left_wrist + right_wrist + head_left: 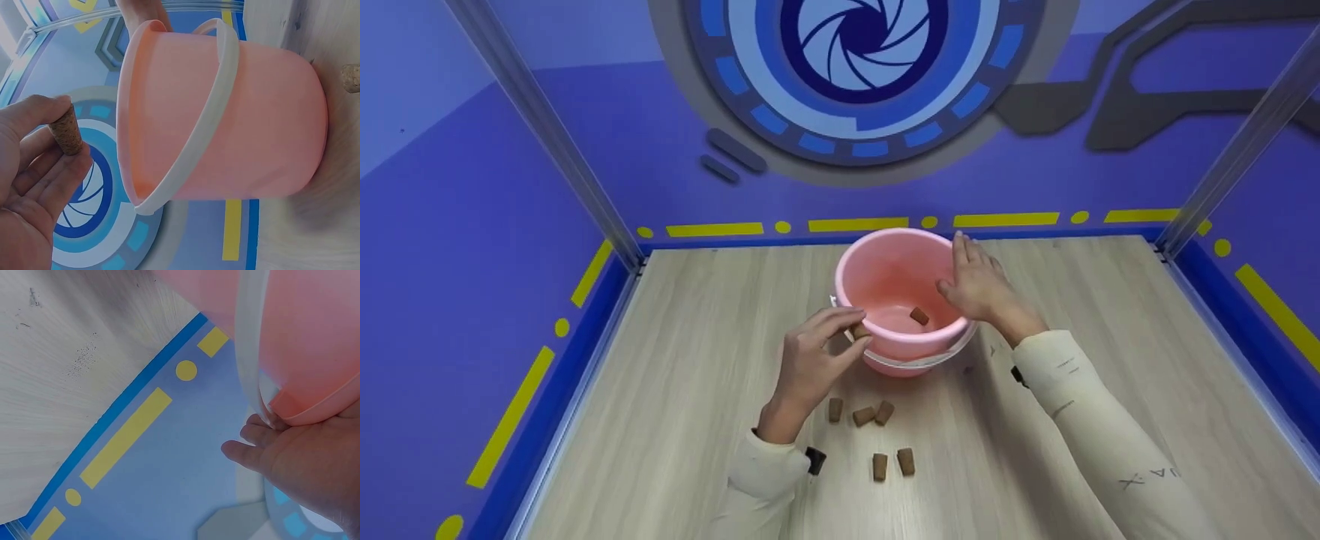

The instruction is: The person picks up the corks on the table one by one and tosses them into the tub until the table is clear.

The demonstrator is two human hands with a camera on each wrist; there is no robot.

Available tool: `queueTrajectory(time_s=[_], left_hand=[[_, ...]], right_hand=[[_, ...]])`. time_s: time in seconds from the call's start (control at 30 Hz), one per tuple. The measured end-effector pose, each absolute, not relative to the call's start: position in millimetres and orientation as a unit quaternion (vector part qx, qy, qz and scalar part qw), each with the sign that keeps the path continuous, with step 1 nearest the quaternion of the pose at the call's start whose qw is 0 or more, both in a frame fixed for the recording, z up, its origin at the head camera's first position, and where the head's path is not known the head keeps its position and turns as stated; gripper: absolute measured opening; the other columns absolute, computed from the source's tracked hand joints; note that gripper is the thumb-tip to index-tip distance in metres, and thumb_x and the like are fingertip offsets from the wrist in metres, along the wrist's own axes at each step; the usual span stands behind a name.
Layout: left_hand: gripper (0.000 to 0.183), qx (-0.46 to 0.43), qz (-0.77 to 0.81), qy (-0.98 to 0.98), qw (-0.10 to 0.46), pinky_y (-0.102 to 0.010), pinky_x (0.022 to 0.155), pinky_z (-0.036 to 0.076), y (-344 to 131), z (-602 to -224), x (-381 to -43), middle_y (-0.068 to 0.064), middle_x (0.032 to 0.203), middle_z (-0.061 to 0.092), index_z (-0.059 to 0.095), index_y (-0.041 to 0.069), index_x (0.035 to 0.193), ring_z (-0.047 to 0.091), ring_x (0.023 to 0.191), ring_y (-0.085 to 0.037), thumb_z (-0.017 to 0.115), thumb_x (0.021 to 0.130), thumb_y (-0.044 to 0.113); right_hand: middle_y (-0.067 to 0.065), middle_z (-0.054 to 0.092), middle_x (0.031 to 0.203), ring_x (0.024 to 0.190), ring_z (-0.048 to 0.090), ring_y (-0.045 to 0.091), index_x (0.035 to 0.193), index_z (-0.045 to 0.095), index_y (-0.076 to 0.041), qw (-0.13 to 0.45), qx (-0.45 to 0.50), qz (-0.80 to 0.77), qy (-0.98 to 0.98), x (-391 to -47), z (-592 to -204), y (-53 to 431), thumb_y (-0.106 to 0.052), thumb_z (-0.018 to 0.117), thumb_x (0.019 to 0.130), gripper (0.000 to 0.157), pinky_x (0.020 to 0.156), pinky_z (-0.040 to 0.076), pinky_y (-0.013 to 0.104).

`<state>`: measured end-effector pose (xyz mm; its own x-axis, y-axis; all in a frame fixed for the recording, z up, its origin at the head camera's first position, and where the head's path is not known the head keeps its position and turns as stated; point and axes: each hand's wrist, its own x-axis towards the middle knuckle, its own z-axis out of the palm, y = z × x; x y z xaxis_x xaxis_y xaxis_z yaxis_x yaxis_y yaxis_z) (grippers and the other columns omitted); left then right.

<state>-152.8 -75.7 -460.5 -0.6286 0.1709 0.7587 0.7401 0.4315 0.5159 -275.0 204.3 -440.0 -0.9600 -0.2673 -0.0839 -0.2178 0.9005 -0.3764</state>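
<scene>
A pink bucket point(897, 351) with a white handle point(211, 121) stands on the wooden tabletop. My left hand point(814, 356) is at the near-left rim, pinching a small tapered cork stopper point(66, 130) between thumb and fingers. In the left wrist view this cork is apart from the bucket, out beyond its rim. At the right rim rests my right hand point(981, 289), its fingers straight along the outside and its thumb over the inside. The right wrist view shows the rim against that palm, with the fingers uncurled. Inside the bucket lies another cork point(919, 316) on the bottom.
Several loose corks lie in front of the bucket, among them a left one point(835, 409), a touching pair point(864, 416) and two nearer ones point(880, 466). Blue printed panels point(585, 150) enclose the table point(690, 360) at the back and sides, with metal posts at the corners.
</scene>
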Motion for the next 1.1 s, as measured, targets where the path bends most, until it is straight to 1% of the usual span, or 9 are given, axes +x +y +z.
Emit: queueTrajectory(time_s=[0.17,0.23,0.4,0.47,0.7,0.83,0.97,1.1], left_hand=[[0.032,-0.28,-0.45,-0.784,0.322,-0.028,0.074,0.06,-73.5,-461.0,-163.9,-0.008,0.112,0.077,0.079,0.0,0.115,0.072,0.092,-0.016,0.09,0.085,0.004],[0.031,-0.275,-0.45,-0.784,0.327,-0.032,0.072,0.061,-72.2,-461.8,-168.2,-0.009,0.111,0.077,0.08,0.0,0.114,0.073,0.094,-0.018,0.089,0.085,0.003],[0.031,-0.272,-0.454,-0.781,0.332,-0.035,0.071,0.062,-70.0,-463.6,-177.8,-0.011,0.11,0.077,0.08,-0.001,0.113,0.075,0.093,-0.02,0.09,0.084,0.003],[0.031,-0.273,-0.453,-0.782,0.33,-0.034,0.069,0.062,-69.2,-464.0,-181.1,-0.011,0.109,0.077,0.079,-0.002,0.113,0.074,0.09,-0.019,0.09,0.084,0.003],[0.03,-0.273,-0.457,-0.784,0.321,-0.041,0.063,0.062,-66.0,-465.3,-189.4,-0.01,0.102,0.076,0.079,-0.002,0.113,0.072,0.079,-0.02,0.088,0.085,0.001],[0.029,-0.279,-0.459,-0.783,0.314,-0.039,0.063,0.062,-64.6,-466.3,-192.6,-0.012,0.101,0.075,0.079,-0.003,0.113,0.07,0.075,-0.022,0.088,0.086,0.001],[0.029,-0.286,-0.461,-0.782,0.307,-0.035,0.064,0.062,-63.2,-467.6,-195.6,-0.012,0.103,0.076,0.079,-0.003,0.113,0.071,0.078,-0.022,0.088,0.086,0.001],[0.029,-0.288,-0.462,-0.781,0.306,-0.034,0.064,0.062,-62.3,-468.1,-198.1,-0.012,0.102,0.076,0.079,-0.004,0.113,0.071,0.078,-0.024,0.088,0.086,0.001]], right_hand=[[0.03,0.002,0.173,0.16,0.002,0.048,0.165,-0.004,0.008,0.066,-0.123,-0.187,0.972,-276.3,-440.0,201.8,-0.034,0.053,0.109,0.09,0.127,0.005,0.061],[0.03,0.001,0.173,0.159,0.002,0.048,0.165,-0.004,0.008,0.065,-0.123,-0.187,0.972,-276.7,-440.1,201.8,-0.034,0.053,0.109,0.09,0.127,0.005,0.061],[0.03,0.001,0.173,0.159,0.002,0.048,0.165,-0.003,0.008,0.062,-0.126,-0.189,0.972,-276.6,-439.9,201.6,-0.033,0.054,0.108,0.09,0.127,0.005,0.062],[0.03,0.001,0.173,0.159,0.002,0.048,0.165,-0.003,0.008,0.063,-0.125,-0.191,0.972,-276.6,-440.1,201.6,-0.032,0.054,0.108,0.09,0.127,0.005,0.062],[0.029,0.0,0.174,0.16,0.0,0.047,0.165,-0.006,0.008,0.068,-0.124,-0.192,0.971,-276.2,-439.0,201.0,-0.034,0.052,0.109,0.091,0.127,0.005,0.062],[0.029,0.0,0.174,0.159,0.001,0.048,0.165,-0.005,0.007,0.067,-0.125,-0.194,0.971,-276.5,-438.6,199.7,-0.034,0.053,0.109,0.091,0.127,0.006,0.062],[0.029,0.0,0.174,0.16,0.001,0.047,0.165,-0.005,0.006,0.069,-0.121,-0.194,0.971,-276.4,-438.9,199.2,-0.034,0.053,0.109,0.091,0.127,0.006,0.061],[0.029,0.0,0.174,0.16,0.001,0.047,0.165,-0.004,0.007,0.067,-0.122,-0.193,0.971,-276.4,-440.2,199.4,-0.034,0.053,0.109,0.09,0.127,0.005,0.061]])
